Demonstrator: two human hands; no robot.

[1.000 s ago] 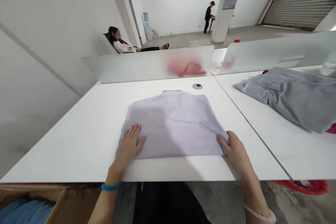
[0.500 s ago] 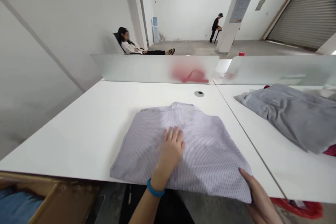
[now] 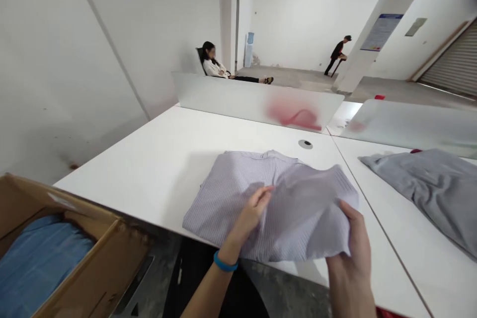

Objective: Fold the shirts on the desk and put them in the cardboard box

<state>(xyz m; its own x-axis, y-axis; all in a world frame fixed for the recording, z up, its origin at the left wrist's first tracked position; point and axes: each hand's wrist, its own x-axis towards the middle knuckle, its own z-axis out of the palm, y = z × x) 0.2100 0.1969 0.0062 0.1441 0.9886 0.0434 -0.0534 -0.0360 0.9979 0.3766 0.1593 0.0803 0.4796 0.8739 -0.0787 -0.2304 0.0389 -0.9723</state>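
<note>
A striped light-purple shirt [image 3: 231, 194] lies face down or folded on the white table [image 3: 156, 159], its collar edge toward the back. My right hand [image 3: 352, 231] grips the shirt's right side and holds it raised off the tabletop, thumb on top and fingers beneath. That lifted flap is blurred and bends inward. My left hand [image 3: 253, 213], with a blue band [image 3: 224, 262] on its wrist, rests on the middle of the shirt. Its fingers are stretched out toward the right, turned on edge against the cloth.
A cardboard box [image 3: 108, 251] holding blue cloth [image 3: 48, 263] stands at the lower left. Grey fabric [image 3: 439, 189] lies on the adjoining table. A frosted partition [image 3: 231, 97] lines the back. Beyond it one person [image 3: 214, 67] sits and another [image 3: 337, 54] stands.
My right hand has lifted the shirt's right side up and inward. My left hand has turned from palm-flat to edge-on. The view has swung left, showing more of the box.
</note>
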